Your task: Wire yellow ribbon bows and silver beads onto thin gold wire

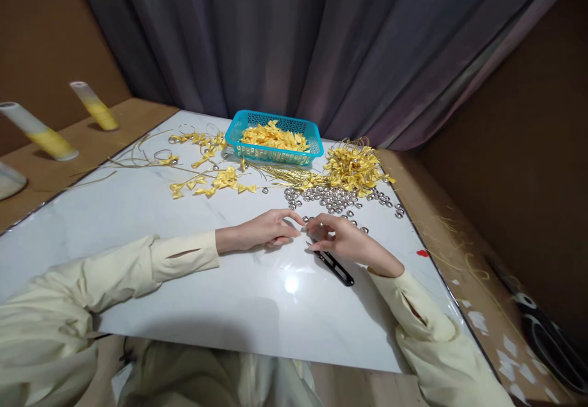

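Note:
My left hand (266, 231) and my right hand (340, 238) meet fingertip to fingertip on the white marble board (138, 223). Both pinch together at a tiny thing between them, too small to name. A black snipper-like tool (334, 266) lies under my right hand, which seems to rest on it. Several small silver beads (331, 199) lie just beyond the fingers. Behind them is a heap of yellow ribbon bows on wires (353, 168).
A turquoise basket (275, 153) of yellow bows stands at the back centre. Loose yellow bows (211, 180) and wire loops are scattered at the back left. Yellow-and-white spools (94, 106) stand on the wooden bench at left. A grey curtain hangs behind.

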A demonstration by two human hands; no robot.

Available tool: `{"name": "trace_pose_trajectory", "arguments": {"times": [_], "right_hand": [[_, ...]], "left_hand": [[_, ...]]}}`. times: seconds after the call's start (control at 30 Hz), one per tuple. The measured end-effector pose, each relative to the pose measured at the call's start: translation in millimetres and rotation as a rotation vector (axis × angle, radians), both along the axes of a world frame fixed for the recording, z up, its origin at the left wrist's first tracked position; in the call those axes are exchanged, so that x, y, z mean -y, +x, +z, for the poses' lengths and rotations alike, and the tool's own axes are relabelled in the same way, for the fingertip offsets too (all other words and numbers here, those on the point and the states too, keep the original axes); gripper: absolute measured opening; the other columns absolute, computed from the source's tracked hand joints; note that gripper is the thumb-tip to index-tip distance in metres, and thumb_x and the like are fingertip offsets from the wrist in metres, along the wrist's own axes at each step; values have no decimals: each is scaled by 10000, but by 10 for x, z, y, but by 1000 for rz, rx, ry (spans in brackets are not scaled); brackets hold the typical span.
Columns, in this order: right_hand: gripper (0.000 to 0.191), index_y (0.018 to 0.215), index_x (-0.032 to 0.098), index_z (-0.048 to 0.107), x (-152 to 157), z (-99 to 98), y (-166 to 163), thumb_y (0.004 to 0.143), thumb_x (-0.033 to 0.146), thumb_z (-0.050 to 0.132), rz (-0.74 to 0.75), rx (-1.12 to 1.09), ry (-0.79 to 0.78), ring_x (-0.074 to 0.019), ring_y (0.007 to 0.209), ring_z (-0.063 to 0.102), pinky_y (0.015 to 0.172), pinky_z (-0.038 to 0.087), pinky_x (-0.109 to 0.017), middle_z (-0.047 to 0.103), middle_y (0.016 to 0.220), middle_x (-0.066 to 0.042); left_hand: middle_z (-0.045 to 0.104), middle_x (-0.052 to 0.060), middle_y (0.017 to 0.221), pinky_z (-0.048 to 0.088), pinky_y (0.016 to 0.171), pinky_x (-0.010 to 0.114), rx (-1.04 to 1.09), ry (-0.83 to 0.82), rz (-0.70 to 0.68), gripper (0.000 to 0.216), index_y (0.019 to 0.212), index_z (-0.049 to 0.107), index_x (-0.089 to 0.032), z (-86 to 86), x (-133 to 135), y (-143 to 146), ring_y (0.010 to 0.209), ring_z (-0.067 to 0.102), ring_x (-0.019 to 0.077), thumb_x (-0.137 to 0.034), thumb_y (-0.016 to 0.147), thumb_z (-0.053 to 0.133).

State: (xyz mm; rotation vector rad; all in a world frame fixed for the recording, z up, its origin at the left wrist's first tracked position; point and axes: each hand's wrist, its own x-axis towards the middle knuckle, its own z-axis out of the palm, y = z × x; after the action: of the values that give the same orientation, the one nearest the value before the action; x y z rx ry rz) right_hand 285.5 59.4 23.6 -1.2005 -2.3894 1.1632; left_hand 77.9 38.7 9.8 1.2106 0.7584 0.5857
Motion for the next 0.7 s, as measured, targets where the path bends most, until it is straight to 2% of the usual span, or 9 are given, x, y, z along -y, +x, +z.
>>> {"name": "trace_pose_trajectory", "arguments": {"times": [0.2,0.33,0.47,0.7], "right_hand": [[285,881,148,593,97,-90,-158,690,319,717,-28,-71,284,-87,577,437,577,392,-228,536,802,-15],[85,824,148,625,155,-160,-235,815,210,567,6,-139,358,-88,598,464,578,394,-219,570,835,-40],[189,820,153,672,148,-131,-223,816,115,487,17,-143,346,-100,633,525,598,416,-226,616,830,-50],[163,771,138,694,90,-29,-144,761,130,531,-44,-68,192,-130,682,572,604,433,-242,653,815,-60]], "left_hand": [[338,-130,404,166,375,159,61,-81,28,260,926,403,-182,-21,8,2,341,233,39,-290,785,593],[340,-129,416,160,378,158,120,-78,40,274,909,371,-198,-52,1,4,344,225,38,-291,786,598],[337,-130,421,150,371,159,147,-102,39,271,909,381,-195,-67,-16,-12,332,202,31,-275,780,605],[279,-130,437,115,360,147,212,-242,175,265,877,395,-203,-88,-86,-44,341,170,20,-185,747,625]]}}
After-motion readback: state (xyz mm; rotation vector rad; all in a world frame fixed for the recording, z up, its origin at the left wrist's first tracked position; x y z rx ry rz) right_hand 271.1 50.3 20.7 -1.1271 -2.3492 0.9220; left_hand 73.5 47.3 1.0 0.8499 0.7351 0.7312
